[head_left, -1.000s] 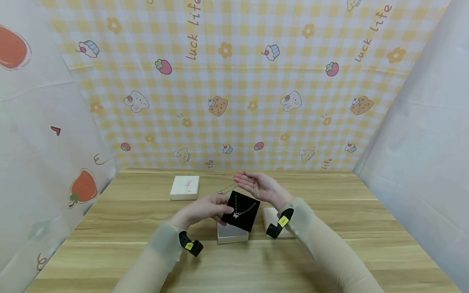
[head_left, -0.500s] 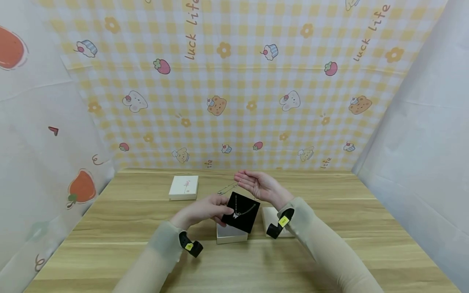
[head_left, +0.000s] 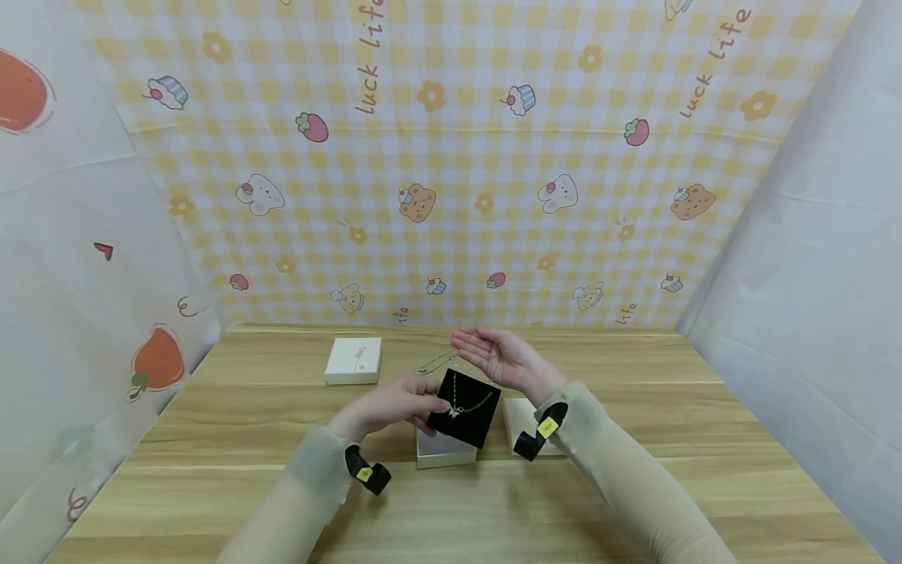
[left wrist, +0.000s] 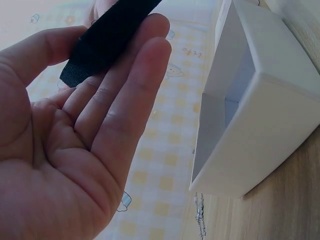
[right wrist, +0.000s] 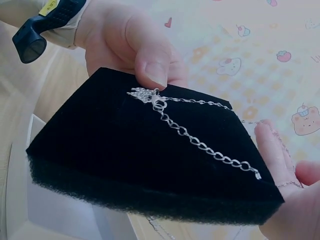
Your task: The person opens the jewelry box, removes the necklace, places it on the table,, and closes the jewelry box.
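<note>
Pinching the left edge of a square black foam pad (head_left: 470,429), narrow grip, thumb on top and fingers below, all with the left hand (head_left: 398,401)! Holding that pad up at a tilt, just above an open-topped white cardboard box (head_left: 446,460) near the middle of the wood-grained tabletop (head_left: 211,478). Showing off on the pad's black upper face a silver chain necklace (right wrist: 218,156), complete with a glittering butterfly pendant (right wrist: 142,95) right beside the left thumb. Over now to the right hand (head_left: 506,362), just beyond the pad's far right side: wide, with fingers extended and palm in view. Trailing across those fingers, in the right wrist view, with a thin strand of chain running off the pad's far edge. Spotting another length of fine silver chain (head_left: 438,363) on the far side of the pad; cannot tell whether joined to the necklace. Looking far left, to a white square box with a pink floral print (head_left: 354,360). Finding, to the right, a flat white cardboard piece (head_left: 517,417), partly hidden behind the right wrist.
</note>
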Demonstrator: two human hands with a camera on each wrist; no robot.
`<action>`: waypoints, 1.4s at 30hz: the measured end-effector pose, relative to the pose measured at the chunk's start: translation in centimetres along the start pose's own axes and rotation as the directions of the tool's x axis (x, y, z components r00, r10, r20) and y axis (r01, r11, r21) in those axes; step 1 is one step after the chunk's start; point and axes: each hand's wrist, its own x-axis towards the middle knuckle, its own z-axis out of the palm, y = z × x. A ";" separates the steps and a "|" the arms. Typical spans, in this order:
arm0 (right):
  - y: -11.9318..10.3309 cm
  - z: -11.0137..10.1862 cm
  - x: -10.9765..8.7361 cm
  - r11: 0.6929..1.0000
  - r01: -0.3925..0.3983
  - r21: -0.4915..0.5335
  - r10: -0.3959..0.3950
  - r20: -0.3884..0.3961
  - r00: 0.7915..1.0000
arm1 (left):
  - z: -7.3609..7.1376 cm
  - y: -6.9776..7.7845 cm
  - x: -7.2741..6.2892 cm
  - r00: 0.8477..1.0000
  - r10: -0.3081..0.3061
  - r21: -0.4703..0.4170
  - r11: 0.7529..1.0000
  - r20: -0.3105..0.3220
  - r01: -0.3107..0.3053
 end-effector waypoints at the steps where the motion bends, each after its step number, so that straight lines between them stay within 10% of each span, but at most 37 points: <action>1: 0.0 -0.1 0.0 1.000 0.001 -0.001 -0.001 0.007 1.000 | 0.0 0.0 0.0 1.000 -0.001 -0.002 1.000 -0.002 0.001; 42: -1.6 -0.2 -0.8 0.994 -0.021 0.105 0.013 0.076 0.997 | 0.1 -0.2 0.1 1.000 -0.009 0.046 0.999 0.026 0.008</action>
